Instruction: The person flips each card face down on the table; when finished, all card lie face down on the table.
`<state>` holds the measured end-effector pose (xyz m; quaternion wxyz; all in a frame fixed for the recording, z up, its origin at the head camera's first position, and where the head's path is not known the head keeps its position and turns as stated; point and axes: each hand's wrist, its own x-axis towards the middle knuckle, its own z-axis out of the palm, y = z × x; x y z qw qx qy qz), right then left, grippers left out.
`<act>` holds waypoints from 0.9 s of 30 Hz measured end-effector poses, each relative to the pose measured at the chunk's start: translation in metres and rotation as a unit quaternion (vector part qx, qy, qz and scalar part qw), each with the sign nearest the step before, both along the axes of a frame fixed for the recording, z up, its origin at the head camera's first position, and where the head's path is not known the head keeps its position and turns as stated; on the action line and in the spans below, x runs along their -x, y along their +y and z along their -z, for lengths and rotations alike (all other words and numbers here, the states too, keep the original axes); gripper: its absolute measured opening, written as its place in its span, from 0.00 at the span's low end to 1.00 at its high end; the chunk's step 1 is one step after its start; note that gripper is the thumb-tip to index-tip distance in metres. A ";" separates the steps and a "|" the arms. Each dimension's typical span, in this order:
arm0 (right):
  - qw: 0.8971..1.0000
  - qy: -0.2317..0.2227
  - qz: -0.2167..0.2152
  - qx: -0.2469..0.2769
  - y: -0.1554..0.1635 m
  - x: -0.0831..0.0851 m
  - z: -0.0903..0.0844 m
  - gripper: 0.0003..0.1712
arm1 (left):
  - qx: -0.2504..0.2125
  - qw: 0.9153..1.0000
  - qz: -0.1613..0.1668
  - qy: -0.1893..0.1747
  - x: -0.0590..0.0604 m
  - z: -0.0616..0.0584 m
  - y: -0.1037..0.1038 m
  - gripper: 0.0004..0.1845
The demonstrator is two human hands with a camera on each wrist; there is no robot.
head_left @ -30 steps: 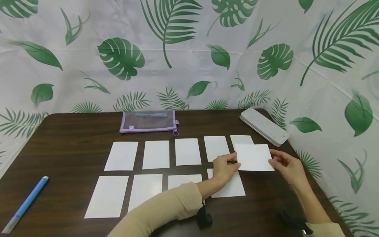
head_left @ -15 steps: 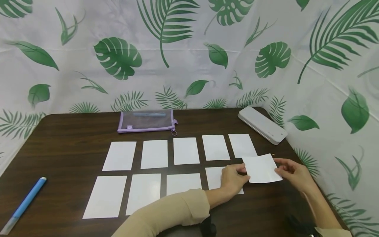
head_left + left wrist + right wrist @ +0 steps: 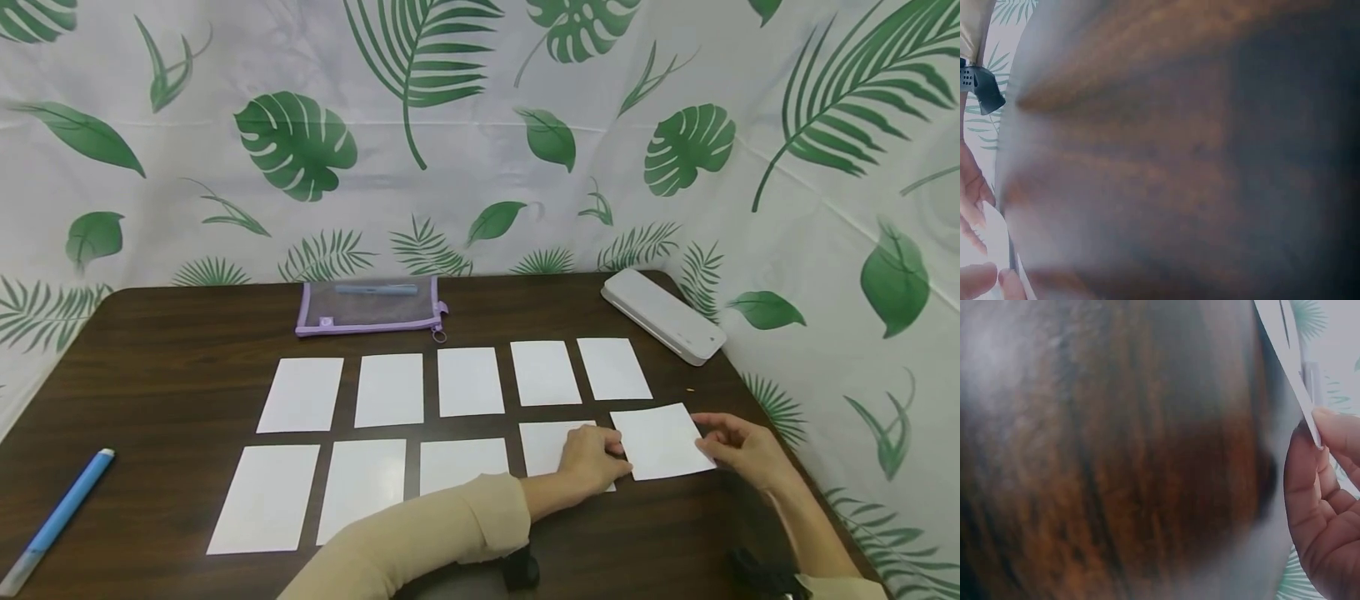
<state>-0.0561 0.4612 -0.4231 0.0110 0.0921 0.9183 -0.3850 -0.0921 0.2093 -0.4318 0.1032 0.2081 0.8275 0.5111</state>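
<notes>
A white card (image 3: 662, 441) lies low over the dark wooden table (image 3: 165, 333) at the right end of the near row. My left hand (image 3: 592, 460) pinches its left edge, resting over the neighbouring card (image 3: 551, 443). On the opposite edge my right hand (image 3: 738, 450) pinches it too. In the right wrist view the fingertips (image 3: 1329, 425) grip the card's thin edge (image 3: 1291, 375). The left wrist view is blurred, with fingers (image 3: 979, 278) at its lower left. Several more white cards (image 3: 469, 381) lie in two rows.
A purple mesh pouch (image 3: 367, 306) with a pen inside lies at the back. A flat white case (image 3: 663, 315) sits at the back right corner. At the left front lies a blue pen (image 3: 60, 518). Leaf-print cloth (image 3: 480, 125) surrounds the table.
Both hands have brought the white card down and toward me, from above the far row's right end to the near row's right end.
</notes>
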 end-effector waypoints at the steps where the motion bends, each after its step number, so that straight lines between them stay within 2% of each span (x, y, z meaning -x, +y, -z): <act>1: 1.000 -0.005 -0.001 -0.002 0.000 0.000 0.001 0.27 | 0.001 1.000 0.006 0.004 0.001 -0.001 -0.001 0.08; 8: 0.998 -0.014 -0.018 -0.054 -0.002 0.005 0.001 0.26 | 0.004 1.000 0.029 0.010 0.004 -0.002 -0.004 0.11; 13: 0.993 -0.022 -0.028 -0.117 -0.007 0.009 -0.002 0.24 | 0.011 1.000 0.021 -0.009 0.004 -0.003 -0.003 0.02; 17: 0.989 -0.047 -0.018 -0.141 -0.009 0.014 -0.003 0.25 | 0.022 0.999 0.011 -0.027 0.005 -0.004 -0.001 0.10; 19: 0.988 -0.056 -0.016 -0.143 -0.009 0.014 -0.003 0.25 | 0.021 0.999 0.010 -0.043 0.004 -0.005 -0.001 0.10; 22: 0.987 -0.042 -0.013 -0.152 -0.007 0.011 -0.003 0.25 | -0.025 0.995 0.015 -0.091 0.003 -0.007 -0.002 0.13; 25: 0.986 0.012 -0.007 -0.165 -0.008 0.011 -0.009 0.23 | -0.101 0.983 0.030 -0.150 0.006 -0.014 -0.007 0.20; 27: 0.984 0.057 -0.005 -0.169 -0.013 0.015 -0.016 0.22 | -0.129 0.977 0.045 -0.163 0.012 -0.021 -0.016 0.26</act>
